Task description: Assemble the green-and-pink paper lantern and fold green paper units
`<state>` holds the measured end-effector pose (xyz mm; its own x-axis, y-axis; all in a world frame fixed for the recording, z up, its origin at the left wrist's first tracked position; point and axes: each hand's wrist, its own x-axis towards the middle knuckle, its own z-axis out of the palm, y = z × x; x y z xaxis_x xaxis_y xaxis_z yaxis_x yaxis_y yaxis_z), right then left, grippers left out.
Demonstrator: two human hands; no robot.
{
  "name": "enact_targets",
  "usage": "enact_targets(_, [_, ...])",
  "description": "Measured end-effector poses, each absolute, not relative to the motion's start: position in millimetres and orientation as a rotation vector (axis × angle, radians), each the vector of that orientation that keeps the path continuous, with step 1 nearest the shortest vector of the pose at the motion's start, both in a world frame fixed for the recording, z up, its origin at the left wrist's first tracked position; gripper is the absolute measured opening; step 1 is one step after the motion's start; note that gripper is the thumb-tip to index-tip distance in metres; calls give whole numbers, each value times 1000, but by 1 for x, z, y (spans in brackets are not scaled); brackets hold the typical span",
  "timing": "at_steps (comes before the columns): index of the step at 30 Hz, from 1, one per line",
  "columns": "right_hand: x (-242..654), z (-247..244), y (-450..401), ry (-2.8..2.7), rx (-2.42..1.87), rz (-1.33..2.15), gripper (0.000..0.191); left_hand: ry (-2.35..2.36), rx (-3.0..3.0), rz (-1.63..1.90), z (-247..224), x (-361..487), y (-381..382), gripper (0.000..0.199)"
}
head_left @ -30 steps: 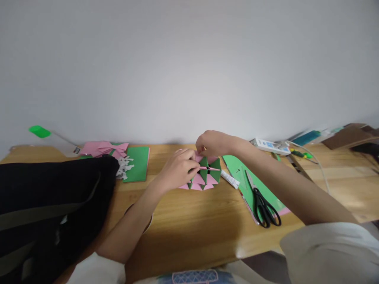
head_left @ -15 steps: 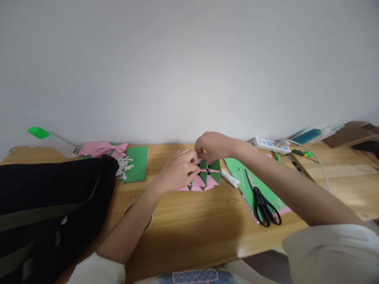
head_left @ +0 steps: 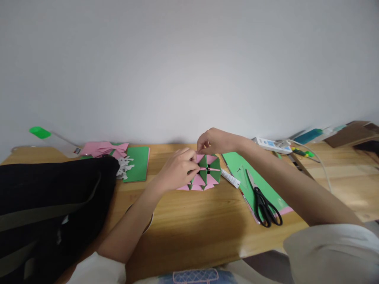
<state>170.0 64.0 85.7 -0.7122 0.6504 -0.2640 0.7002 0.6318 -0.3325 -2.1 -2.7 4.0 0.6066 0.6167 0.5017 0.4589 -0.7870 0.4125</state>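
A folded pink and green paper piece (head_left: 204, 175) rests on the wooden table (head_left: 189, 228), its panels fanning out from dark gaps in the middle. My left hand (head_left: 180, 169) is closed on its left side, thumb and fingers pinching a pink fold. At the piece's back edge is my right hand (head_left: 211, 142), with its fingers curled and pressed together at the pink paper; the fingertips are partly hidden. Just right of the piece lies a white tube (head_left: 230, 178).
Black-handled scissors (head_left: 263, 203) lie on green sheets (head_left: 251, 183) at the right, with a power strip (head_left: 272, 145) behind. On the left are a black bag (head_left: 53, 209), white paper scraps (head_left: 124, 167), a green pad (head_left: 139, 163) and pink folded papers (head_left: 103, 150).
My right hand has moved slightly up and back, and more of the paper piece's back panels show. My left hand keeps its pinch in nearly the same place.
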Motion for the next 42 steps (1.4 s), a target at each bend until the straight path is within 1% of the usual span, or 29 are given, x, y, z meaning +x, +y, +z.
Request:
enact_targets(4, [172,90,63,2681,1192,-608,16,890,2588,946,4,-3,-3,31])
enact_targets(8, [176,90,63,2644,1166,-648,28,895,2591,943,4,-3,-3,31])
enact_targets(9, [177,88,64,2635,1158,-652,29,895,2591,938,4,-3,-3,31])
enact_targets(13, [178,84,66,2612,1136,-635,20,906,2589,916,4,-3,-3,29])
enact_targets(16, [177,83,66,2611,1131,-617,18,915,2586,907,5,-4,-3,25])
enact_targets(20, [175,84,64,2616,1128,-577,17,939,2613,886,6,-4,-3,21])
enact_targets(31, [171,85,62,2634,1084,-401,17,1027,2861,764,15,-6,-9,20])
enact_targets(42, [169,86,60,2609,1110,-368,16,1050,2813,767,17,-10,-8,15])
